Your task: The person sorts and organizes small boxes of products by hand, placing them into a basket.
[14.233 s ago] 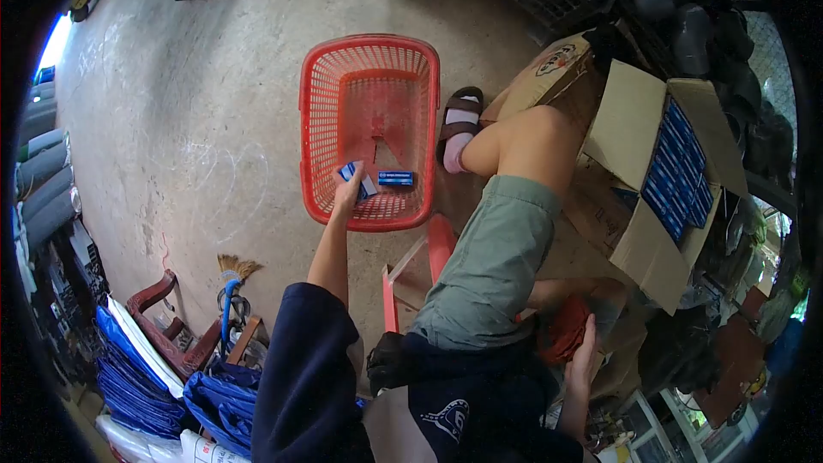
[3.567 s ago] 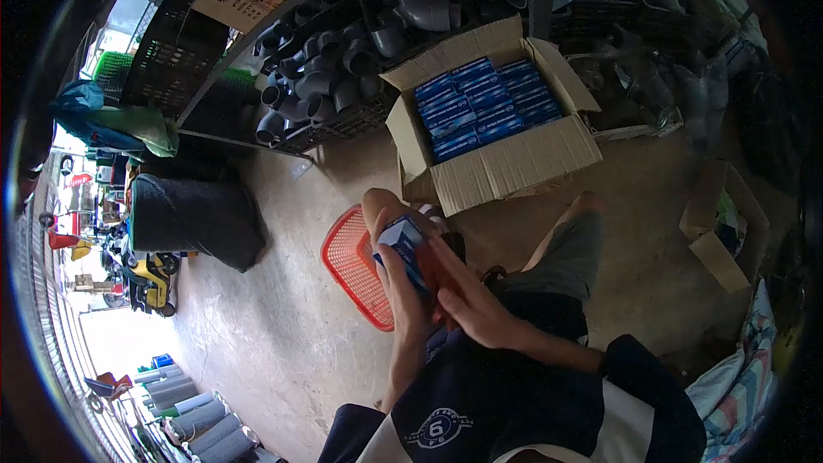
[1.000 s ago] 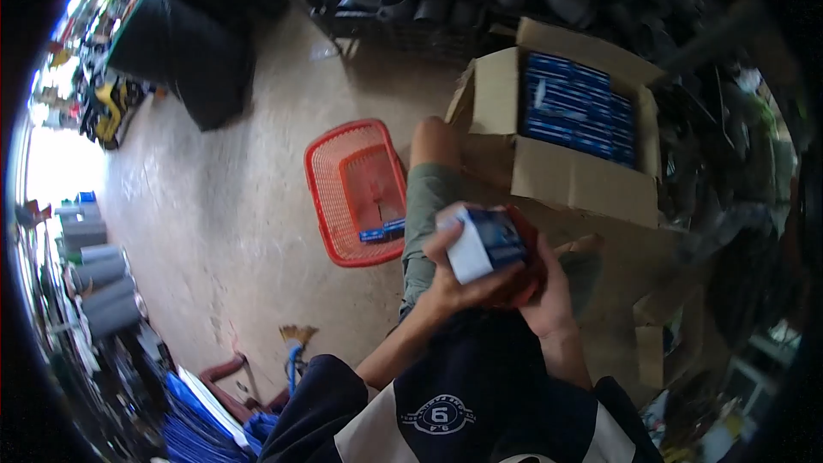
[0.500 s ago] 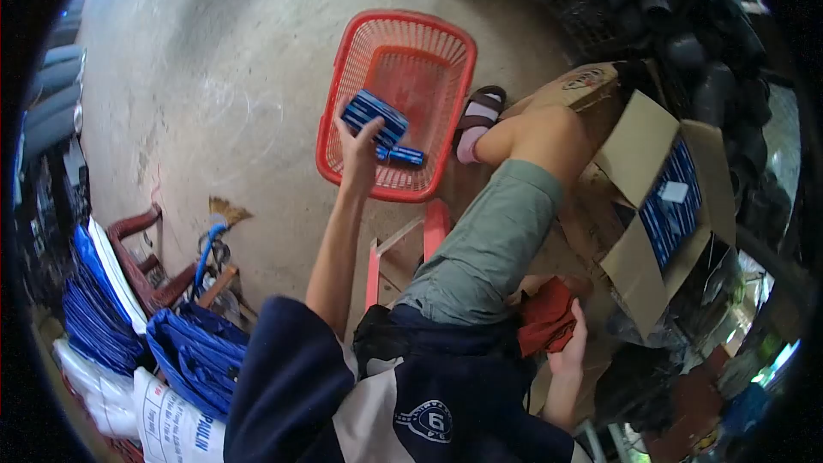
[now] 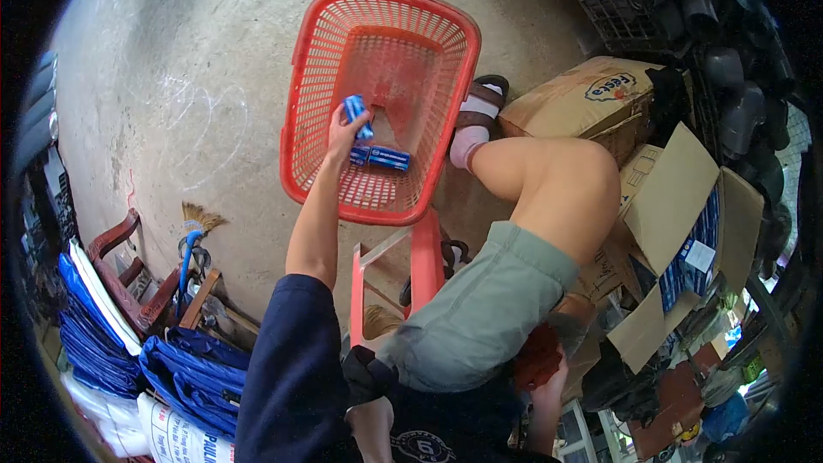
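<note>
My left hand (image 5: 345,130) reaches into the red plastic basket (image 5: 296,103) and grips a small blue box (image 5: 357,115), seen narrow side up. Just below it on the basket floor lie other blue boxes (image 5: 386,158) with white lettering. My right hand (image 5: 551,380), beside my right thigh, holds a crumpled red cloth (image 5: 535,357). The thigh and shorts partly hide the cloth.
An open cardboard carton (image 5: 681,184) with blue packs stands at the right, beside a closed carton (image 5: 591,94). A red stool (image 5: 426,261) is below the basket. Blue tarpaulins (image 5: 193,377) and a broom (image 5: 195,227) lie at the left. Dark pipe fittings (image 5: 724,69) fill the far right.
My left hand has gone lower into the basket, and the blue box has turned from its broad face to a narrow side. The right hand with the cloth now sits partly behind my thigh.
</note>
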`<state>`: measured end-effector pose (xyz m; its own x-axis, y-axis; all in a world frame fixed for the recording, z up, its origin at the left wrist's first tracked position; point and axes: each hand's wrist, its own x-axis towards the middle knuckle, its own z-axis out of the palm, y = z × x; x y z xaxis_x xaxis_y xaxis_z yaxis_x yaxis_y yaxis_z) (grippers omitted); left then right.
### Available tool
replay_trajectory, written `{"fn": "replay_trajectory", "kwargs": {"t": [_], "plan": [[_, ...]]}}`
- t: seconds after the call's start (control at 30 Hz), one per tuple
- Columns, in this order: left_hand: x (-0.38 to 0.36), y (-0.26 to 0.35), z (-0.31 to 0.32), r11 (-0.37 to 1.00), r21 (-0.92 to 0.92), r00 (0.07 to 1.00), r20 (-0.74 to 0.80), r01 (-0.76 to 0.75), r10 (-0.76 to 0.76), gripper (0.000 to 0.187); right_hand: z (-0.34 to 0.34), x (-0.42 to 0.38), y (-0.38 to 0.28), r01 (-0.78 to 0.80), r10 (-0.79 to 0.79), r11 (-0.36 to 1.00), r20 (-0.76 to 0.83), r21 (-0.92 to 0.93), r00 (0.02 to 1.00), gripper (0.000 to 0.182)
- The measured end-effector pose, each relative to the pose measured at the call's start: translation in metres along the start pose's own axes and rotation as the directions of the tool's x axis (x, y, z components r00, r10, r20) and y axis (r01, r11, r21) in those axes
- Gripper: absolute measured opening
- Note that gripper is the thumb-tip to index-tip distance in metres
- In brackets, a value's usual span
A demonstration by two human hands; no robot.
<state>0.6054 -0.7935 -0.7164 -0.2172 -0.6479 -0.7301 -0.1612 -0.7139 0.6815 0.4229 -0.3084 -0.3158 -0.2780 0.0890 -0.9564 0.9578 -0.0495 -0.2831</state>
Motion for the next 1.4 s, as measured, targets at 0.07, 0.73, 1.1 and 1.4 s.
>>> {"fn": "replay_trajectory", "kwargs": {"t": [0.07, 0.73, 1.1, 1.4], "plan": [[0.017, -0.012, 0.000, 0.888, 0.435, 0.981, 0.177, -0.148, 0.077, 0.094, -0.014, 0.009, 0.003, -0.014, 0.011, 0.999, 0.094, 0.036, 0.996, 0.042], [0.044, -0.018, 0.061, 0.046, 0.790, 0.681, 0.554, -0.611, -0.479, 0.049, -0.050, 0.023, 0.014, -0.061, 0.047, 0.993, 0.144, 0.097, 0.988, 0.031], [0.031, -0.017, 0.064, -0.123, 0.736, 0.725, 0.600, -0.666, -0.339, 0.031, -0.042, 0.027, 0.022, -0.002, -0.018, 0.996, -0.237, -0.084, 0.971, 0.029], [0.021, -0.026, 0.052, -0.266, 0.706, 0.754, 0.603, -0.657, -0.261, 0.026, 0.001, 0.024, 0.016, 0.000, -0.006, 1.000, -0.275, -0.021, 0.961, 0.026]]}}
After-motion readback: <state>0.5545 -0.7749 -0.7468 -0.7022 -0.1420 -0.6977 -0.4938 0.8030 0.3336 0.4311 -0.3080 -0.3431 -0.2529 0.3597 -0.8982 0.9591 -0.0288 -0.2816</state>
